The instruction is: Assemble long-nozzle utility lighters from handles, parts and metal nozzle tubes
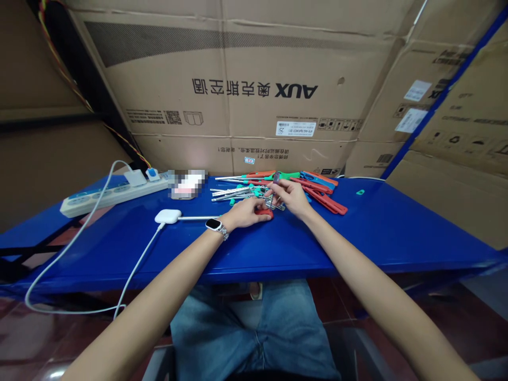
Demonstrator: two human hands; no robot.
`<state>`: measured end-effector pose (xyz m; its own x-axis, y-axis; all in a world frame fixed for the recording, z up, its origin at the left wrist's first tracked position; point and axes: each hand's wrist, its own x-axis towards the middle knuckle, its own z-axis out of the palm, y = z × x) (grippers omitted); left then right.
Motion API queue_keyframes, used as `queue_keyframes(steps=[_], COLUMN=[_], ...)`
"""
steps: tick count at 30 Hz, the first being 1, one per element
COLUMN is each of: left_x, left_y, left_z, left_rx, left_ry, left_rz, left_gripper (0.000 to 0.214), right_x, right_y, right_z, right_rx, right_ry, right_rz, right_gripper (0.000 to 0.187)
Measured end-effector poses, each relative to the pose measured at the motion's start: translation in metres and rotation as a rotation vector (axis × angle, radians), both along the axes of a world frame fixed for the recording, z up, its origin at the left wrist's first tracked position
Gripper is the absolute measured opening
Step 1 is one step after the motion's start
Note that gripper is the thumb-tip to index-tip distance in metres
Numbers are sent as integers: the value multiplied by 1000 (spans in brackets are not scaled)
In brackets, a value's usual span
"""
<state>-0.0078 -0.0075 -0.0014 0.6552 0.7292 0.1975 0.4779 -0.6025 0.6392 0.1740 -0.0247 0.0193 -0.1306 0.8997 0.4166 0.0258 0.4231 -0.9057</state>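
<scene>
On the blue table, my left hand (pixel 246 211) presses down on a red lighter handle (pixel 264 214), fingers closed round it; a long metal tube (pixel 198 218) runs out to the left under the wrist. My right hand (pixel 289 194) grips a small screwdriver (pixel 277 178) with a dark purplish handle. Its thin shaft points down at the red handle; whether the tip touches a screw is too small to tell. Just behind both hands lie several metal lighter tubes (pixel 226 193) with green parts. Beside the right hand are red lighter handles (pixel 325 200) and a blue one (pixel 323 181).
A white power strip (pixel 111 196) with plugs stands at the left, near a blurred phone-like object (pixel 188 184). A white cabled case (pixel 168 216) lies closer. One small green piece (pixel 360 192) sits to the right. Cardboard (pixel 254 116) walls the table's back.
</scene>
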Motion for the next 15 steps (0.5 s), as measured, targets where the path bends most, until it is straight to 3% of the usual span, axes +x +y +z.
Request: queue_keyframes(steps=[5, 8, 15], left_x=[0, 0, 0], left_y=[-1, -1, -2], left_z=[1, 1, 3], left_rx=[11, 34, 30], left_ry=[26, 51, 49], left_rz=[4, 10, 10], left_gripper=[34, 33, 35], right_x=[-11, -13, -3], right_y=[1, 3, 1], right_z=[-6, -9, -2], right_rx=[39, 17, 15], right_ry=[34, 103, 2], right_rz=[-114, -169, -4], right_gripper=[43, 52, 50])
